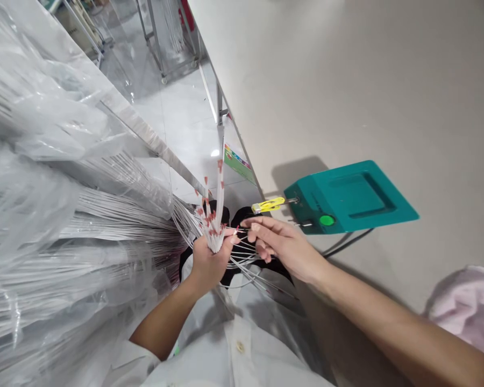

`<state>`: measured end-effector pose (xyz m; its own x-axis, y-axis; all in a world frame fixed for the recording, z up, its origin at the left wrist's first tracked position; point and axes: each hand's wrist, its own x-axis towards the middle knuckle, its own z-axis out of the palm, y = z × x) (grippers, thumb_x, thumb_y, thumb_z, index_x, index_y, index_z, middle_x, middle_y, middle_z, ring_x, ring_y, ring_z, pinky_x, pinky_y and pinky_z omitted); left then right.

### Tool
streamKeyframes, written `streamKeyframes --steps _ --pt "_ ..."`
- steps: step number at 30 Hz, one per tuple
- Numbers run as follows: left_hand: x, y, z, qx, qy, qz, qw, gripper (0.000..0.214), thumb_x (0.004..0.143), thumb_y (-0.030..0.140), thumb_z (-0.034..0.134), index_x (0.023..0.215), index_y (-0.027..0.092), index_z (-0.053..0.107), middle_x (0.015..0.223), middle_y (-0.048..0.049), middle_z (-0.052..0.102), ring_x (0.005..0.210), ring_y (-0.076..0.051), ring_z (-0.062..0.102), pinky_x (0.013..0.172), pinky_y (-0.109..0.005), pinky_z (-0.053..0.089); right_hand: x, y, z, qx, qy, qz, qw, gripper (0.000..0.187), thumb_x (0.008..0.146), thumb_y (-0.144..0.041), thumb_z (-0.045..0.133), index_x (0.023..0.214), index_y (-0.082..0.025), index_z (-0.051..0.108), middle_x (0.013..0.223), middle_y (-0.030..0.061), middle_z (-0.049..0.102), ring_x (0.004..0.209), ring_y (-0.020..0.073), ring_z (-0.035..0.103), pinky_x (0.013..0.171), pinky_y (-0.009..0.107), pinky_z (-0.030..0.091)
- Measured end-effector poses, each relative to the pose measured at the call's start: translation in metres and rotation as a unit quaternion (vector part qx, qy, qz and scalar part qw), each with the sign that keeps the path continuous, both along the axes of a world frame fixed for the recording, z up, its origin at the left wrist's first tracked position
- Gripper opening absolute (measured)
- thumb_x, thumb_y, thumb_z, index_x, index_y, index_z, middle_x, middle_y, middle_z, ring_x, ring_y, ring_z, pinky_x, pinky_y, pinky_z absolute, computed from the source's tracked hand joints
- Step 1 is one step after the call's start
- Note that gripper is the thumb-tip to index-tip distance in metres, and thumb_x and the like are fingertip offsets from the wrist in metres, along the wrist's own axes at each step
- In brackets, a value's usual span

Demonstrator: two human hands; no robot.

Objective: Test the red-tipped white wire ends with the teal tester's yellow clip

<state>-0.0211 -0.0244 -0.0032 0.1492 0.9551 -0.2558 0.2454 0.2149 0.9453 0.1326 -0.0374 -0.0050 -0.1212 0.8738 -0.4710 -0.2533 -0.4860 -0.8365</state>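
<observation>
The left hand (205,267) is closed around a bunch of white wires (215,239), with its thumb pressed along the side. The bunch is above the person's lap, between the body and the edge of the table. The right hand (284,244) is just beside it, with its thumb and pointing finger bent close together by some thin wires. I cannot tell if those fingertips pinch one.

The bunch looks like a little brush. Its white ends stick up out of the fist, and many have small reddish-brown tips. The tips do not line up: most sit low in a thick clump, and a few poke up much higher. Near the left thumb there is a tiny bright red bit, too small to make out. Thin gray wires (248,260) spread across the lap under the hands.

To the left, lots of long pale wires (123,215) lie in fat bundles, partly covered by shiny clear plastic (28,183). To the right, a blue-green box (353,199) sits on the gray table (347,80). It has a round green button (327,220) and a yellow clip (268,205) at its front.
</observation>
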Motion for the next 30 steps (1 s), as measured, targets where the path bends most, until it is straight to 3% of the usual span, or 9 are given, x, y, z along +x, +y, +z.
streamKeyframes --steps 3,7,10,13,15,20,24,28,30 --pt "0.003 0.003 0.007 -0.006 0.006 -0.019 1.000 0.013 0.073 0.025 0.060 0.076 0.016 0.068 0.061 -0.0007 0.061 0.058 -0.013 0.054 0.056 -0.025 0.042 0.001 -0.002 0.000 0.190 -0.188 0.026 0.963 0.031 0.081 -0.040 0.054 0.102 -0.019 0.060 0.081 0.0036 0.062 0.059 0.0119 0.056 0.051 0.026 0.047" --pt "0.004 0.003 0.006 -0.005 0.011 -0.071 0.997 0.014 0.073 0.026 0.059 0.072 0.015 0.067 0.056 0.0011 0.056 0.053 -0.011 0.048 0.053 -0.023 0.039 0.005 0.000 0.000 0.437 -0.451 0.095 0.773 0.023 0.087 -0.022 0.042 0.085 -0.017 0.064 0.085 0.0073 0.067 0.078 0.0159 0.061 0.064 0.027 0.048" --pt "0.006 0.002 0.000 -0.028 0.000 -0.072 0.997 0.014 0.073 0.027 0.059 0.073 0.015 0.066 0.051 0.0024 0.053 0.049 -0.010 0.045 0.049 -0.022 0.036 0.011 0.001 0.003 0.492 -0.567 0.113 0.651 0.023 0.087 -0.021 0.043 0.079 -0.016 0.064 0.074 0.0063 0.066 0.066 0.0154 0.061 0.056 0.027 0.044" --pt "0.011 0.004 -0.003 -0.051 -0.016 -0.039 0.998 0.015 0.071 0.026 0.061 0.077 0.014 0.066 0.052 0.0021 0.056 0.044 -0.008 0.043 0.045 -0.021 0.034 0.023 0.002 0.011 0.506 -0.627 0.117 0.581 0.022 0.086 -0.021 0.046 0.073 -0.017 0.064 0.070 0.0053 0.066 0.063 0.0161 0.060 0.057 0.029 0.043" --pt "0.015 0.009 -0.002 -0.073 -0.034 -0.012 0.997 0.022 0.070 0.025 0.062 0.088 0.013 0.065 0.058 0.0007 0.061 0.041 -0.007 0.042 0.043 -0.021 0.034 0.034 0.004 0.016 0.502 -0.647 0.092 0.566 0.017 0.085 -0.023 0.049 0.081 -0.018 0.065 0.079 0.0065 0.067 0.072 0.0184 0.061 0.063 0.031 0.044" --pt "0.024 0.022 0.004 -0.098 -0.088 -0.025 0.991 0.046 0.072 0.025 0.061 0.115 0.012 0.055 0.066 -0.0007 0.066 0.040 -0.005 0.042 0.041 -0.019 0.035 0.059 0.012 0.018 0.421 -0.685 0.099 0.587 0.028 0.085 -0.023 0.050 0.111 -0.018 0.056 0.101 0.0116 0.063 0.103 0.0304 0.051 0.089 0.051 0.036" --pt "0.030 0.029 0.004 -0.103 -0.106 -0.030 0.988 0.044 0.073 0.027 0.061 0.113 0.010 0.057 0.065 -0.0019 0.066 0.040 -0.004 0.042 0.040 -0.019 0.036 0.064 0.020 0.014 0.434 -0.681 0.114 0.579 0.026 0.083 -0.013 0.046 0.104 -0.022 0.059 0.094 0.0099 0.062 0.108 0.0318 0.045 0.099 0.060 0.024" --pt "0.033 0.032 -0.003 -0.105 -0.129 -0.023 0.986 0.047 0.072 0.029 0.063 0.115 0.009 0.057 0.068 -0.0037 0.068 0.040 -0.004 0.045 0.042 -0.020 0.038 0.063 0.029 0.018 0.445 -0.662 0.123 0.591 0.024 0.079 -0.007 0.046 0.091 -0.020 0.062 0.081 0.0093 0.060 0.104 0.0320 0.046 0.101 0.062 0.020" --pt "0.034 0.033 -0.005 -0.107 -0.143 -0.020 0.984 0.049 0.072 0.031 0.063 0.116 0.009 0.056 0.070 -0.0051 0.069 0.040 -0.005 0.046 0.042 -0.020 0.038 0.062 0.033 0.021 0.449 -0.667 0.133 0.580 0.026 0.077 -0.003 0.044 0.081 -0.022 0.062 0.069 0.0069 0.057 0.100 0.0298 0.048 0.102 0.062 0.020"
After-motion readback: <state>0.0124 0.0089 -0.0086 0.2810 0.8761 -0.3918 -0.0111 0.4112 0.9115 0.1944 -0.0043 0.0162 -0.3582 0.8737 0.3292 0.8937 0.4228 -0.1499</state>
